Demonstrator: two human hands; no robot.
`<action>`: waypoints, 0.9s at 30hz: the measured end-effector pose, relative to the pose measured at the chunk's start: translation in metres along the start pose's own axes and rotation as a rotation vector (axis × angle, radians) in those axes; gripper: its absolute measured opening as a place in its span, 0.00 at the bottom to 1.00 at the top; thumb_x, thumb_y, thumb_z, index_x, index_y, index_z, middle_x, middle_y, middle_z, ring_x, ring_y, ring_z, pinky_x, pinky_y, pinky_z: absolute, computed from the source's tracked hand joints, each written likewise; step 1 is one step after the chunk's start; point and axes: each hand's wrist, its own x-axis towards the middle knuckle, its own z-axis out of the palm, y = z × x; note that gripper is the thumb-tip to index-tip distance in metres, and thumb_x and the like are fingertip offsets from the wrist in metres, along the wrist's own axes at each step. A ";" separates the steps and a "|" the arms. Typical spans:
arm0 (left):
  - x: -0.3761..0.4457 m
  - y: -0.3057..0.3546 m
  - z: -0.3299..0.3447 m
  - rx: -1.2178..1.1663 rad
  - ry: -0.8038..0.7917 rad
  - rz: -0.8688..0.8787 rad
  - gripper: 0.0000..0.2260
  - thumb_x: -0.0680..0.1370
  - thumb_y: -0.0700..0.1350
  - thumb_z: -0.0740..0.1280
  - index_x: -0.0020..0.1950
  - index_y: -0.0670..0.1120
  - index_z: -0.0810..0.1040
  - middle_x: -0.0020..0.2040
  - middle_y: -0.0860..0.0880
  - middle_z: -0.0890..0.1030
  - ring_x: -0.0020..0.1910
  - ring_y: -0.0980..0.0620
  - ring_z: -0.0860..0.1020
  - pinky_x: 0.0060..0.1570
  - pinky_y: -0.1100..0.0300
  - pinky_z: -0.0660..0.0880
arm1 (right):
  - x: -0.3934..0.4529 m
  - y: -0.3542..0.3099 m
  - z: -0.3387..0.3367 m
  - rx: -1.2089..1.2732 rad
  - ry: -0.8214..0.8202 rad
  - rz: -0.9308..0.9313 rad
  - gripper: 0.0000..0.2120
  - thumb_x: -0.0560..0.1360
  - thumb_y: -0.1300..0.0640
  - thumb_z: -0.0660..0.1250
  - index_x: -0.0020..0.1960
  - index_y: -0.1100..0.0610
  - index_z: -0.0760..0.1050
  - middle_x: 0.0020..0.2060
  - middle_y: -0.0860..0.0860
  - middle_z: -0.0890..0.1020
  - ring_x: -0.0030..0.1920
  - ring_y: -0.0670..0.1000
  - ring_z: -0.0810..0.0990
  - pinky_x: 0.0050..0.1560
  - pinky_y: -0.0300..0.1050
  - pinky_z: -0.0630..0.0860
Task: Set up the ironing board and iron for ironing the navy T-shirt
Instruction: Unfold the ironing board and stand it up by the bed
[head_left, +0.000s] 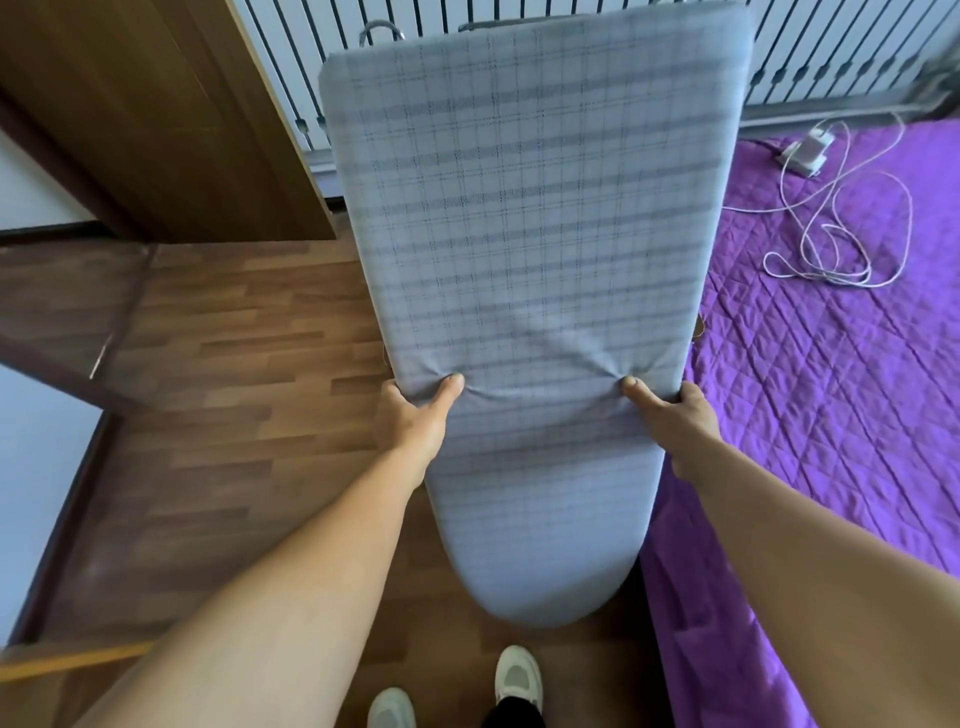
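Observation:
The ironing board (524, 234), covered in pale grey-blue checked cloth, fills the middle of the head view, its rounded nose toward me and its wide end by the window grille. My left hand (415, 415) grips its left edge, thumb pressed on top. My right hand (675, 410) grips the right edge the same way. The cloth puckers under both thumbs. The board's legs are hidden beneath it. No iron and no navy T-shirt are in view.
A bed with a purple quilted cover (831, 389) lies close along the board's right side, with a white charger and tangled cable (841, 228) on it. A wooden door (171, 119) stands at the left over laminate floor (249, 364). My shoes (514, 675) are below.

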 end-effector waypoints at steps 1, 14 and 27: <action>-0.002 -0.002 -0.002 -0.009 -0.002 0.003 0.22 0.68 0.58 0.74 0.52 0.50 0.67 0.50 0.53 0.75 0.48 0.50 0.75 0.48 0.57 0.70 | -0.004 0.000 -0.002 0.007 0.011 0.003 0.26 0.64 0.40 0.75 0.54 0.54 0.73 0.47 0.49 0.79 0.49 0.52 0.78 0.46 0.45 0.74; -0.063 -0.003 -0.039 -0.161 -0.143 -0.026 0.28 0.62 0.62 0.76 0.52 0.47 0.73 0.51 0.50 0.79 0.48 0.48 0.79 0.48 0.55 0.76 | -0.100 -0.001 -0.037 0.071 0.224 -0.074 0.28 0.60 0.38 0.75 0.56 0.50 0.75 0.51 0.50 0.82 0.50 0.55 0.80 0.54 0.50 0.78; -0.109 -0.007 -0.094 -0.319 -0.493 -0.135 0.24 0.67 0.57 0.75 0.55 0.43 0.80 0.50 0.46 0.83 0.46 0.47 0.82 0.37 0.56 0.78 | -0.179 -0.024 -0.066 -0.058 0.300 -0.028 0.38 0.50 0.30 0.72 0.54 0.50 0.78 0.50 0.50 0.83 0.51 0.56 0.81 0.57 0.55 0.78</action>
